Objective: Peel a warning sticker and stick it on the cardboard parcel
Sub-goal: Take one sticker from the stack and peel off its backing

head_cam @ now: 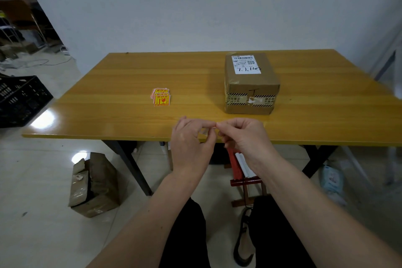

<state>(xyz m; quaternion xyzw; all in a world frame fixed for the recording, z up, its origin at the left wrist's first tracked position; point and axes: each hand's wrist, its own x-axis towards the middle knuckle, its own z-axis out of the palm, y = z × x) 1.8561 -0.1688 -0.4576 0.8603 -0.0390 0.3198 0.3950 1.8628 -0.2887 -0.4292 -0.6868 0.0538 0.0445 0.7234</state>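
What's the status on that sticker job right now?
Left hand and right hand pinch one sticker, edge-on. Parcel waits beyond, untouched. Spare stickers left. Nothing blocking.

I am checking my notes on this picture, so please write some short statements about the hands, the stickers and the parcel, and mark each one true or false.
1. Both hands, left hand and right hand, pinch one sticker together near the table's front edge. True.
2. The cardboard parcel already carries a red and yellow warning sticker. False: only a white shipping label and striped tape show.
3. The sticker pile lies left of the parcel. True.
4. The sticker pile rests on top of the parcel. False: it lies on the table, apart from it.
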